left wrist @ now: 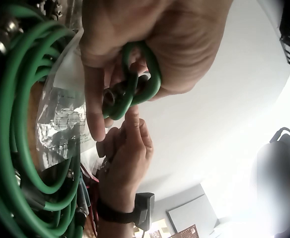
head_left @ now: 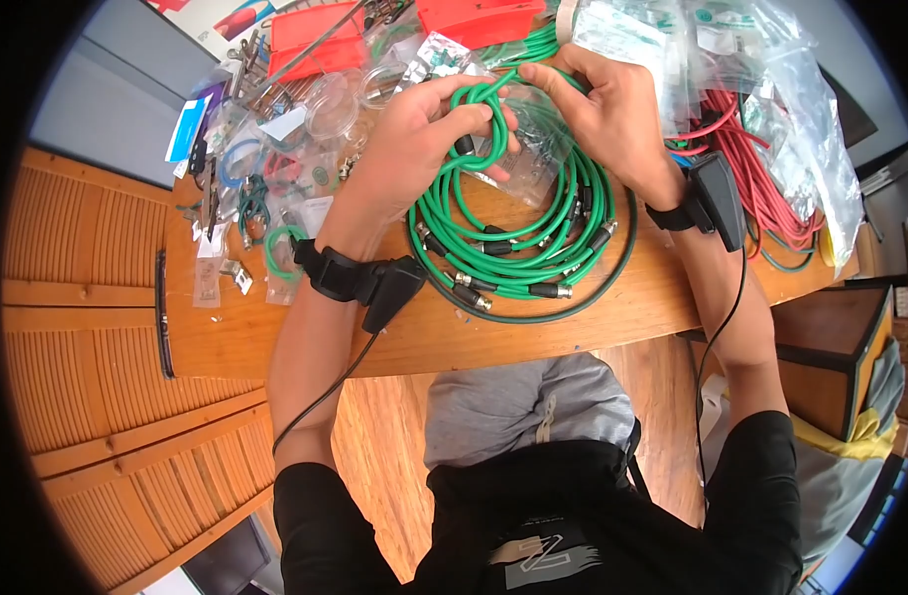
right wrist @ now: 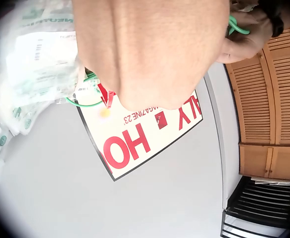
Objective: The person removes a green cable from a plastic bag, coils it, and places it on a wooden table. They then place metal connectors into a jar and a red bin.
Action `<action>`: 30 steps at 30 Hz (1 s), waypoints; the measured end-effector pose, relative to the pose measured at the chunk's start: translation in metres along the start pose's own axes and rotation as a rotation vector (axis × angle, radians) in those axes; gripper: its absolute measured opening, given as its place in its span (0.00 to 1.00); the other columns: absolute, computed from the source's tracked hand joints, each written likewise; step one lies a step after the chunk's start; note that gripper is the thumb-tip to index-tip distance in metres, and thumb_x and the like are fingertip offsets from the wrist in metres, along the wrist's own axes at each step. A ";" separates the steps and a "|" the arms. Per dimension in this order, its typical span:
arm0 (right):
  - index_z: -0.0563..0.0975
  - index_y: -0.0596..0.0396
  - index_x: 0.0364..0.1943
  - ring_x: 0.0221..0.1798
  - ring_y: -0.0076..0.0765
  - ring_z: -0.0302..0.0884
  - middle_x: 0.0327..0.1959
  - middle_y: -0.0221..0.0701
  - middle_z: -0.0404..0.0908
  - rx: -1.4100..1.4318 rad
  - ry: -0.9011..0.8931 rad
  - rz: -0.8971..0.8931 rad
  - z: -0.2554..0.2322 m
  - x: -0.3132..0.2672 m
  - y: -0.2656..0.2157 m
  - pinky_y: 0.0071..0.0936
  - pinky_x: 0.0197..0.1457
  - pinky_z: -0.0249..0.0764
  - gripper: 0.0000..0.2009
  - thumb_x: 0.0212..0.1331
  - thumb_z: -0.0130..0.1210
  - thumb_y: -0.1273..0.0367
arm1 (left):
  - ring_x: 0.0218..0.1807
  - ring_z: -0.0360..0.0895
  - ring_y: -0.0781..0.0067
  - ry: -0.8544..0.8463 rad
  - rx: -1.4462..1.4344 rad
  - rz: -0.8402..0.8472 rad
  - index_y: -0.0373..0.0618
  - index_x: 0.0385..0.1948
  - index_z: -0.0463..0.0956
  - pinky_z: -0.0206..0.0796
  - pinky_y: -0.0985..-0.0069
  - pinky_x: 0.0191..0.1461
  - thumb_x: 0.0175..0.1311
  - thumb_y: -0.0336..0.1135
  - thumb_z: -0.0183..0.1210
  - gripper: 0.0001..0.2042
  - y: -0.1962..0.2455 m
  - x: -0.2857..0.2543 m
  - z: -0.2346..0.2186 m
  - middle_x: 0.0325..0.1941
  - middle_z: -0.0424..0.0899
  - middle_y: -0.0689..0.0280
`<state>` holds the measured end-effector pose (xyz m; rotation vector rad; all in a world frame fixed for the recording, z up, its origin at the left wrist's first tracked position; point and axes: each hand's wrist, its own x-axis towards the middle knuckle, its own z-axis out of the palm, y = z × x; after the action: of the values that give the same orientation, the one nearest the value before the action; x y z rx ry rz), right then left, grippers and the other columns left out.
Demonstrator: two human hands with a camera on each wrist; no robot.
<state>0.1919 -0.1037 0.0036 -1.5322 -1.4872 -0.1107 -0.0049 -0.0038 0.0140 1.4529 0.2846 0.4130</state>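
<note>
My left hand (head_left: 424,129) holds a small coil of green cable (head_left: 500,139), its thumb lying across the loops. A black cable connector (head_left: 464,146) shows inside that coil. In the left wrist view the green loops (left wrist: 156,82) hang at the palm, between thumb and fingers. My right hand (head_left: 617,114) pinches the green cable just right of the coil, thumb pointing toward the left hand. Below both hands lies a larger coil of green cables (head_left: 503,266) with black-and-metal connectors (head_left: 551,291). In the right wrist view the back of the right hand (right wrist: 155,49) hides its fingertips.
Red trays (head_left: 317,40) stand at the back. Clear plastic bags (head_left: 642,59) and a bundle of red cables (head_left: 761,178) lie to the right. Small bags, tools and a clear round container (head_left: 332,109) crowd the left. The wooden table's front edge (head_left: 533,352) is near the body.
</note>
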 end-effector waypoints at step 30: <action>0.77 0.55 0.42 0.19 0.11 0.63 0.33 0.26 0.85 0.881 -0.200 0.330 -0.013 0.008 -0.018 0.14 0.19 0.55 0.09 0.74 0.55 0.64 | 0.55 0.79 0.59 0.261 -0.382 0.189 0.36 0.52 0.74 0.70 0.59 0.61 0.81 0.47 0.44 0.20 -0.013 0.008 0.014 0.52 0.82 0.55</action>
<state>0.1861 -0.1101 0.0257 -1.0365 -1.1546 0.8096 0.0102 -0.0139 0.0036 1.0535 0.2606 0.7706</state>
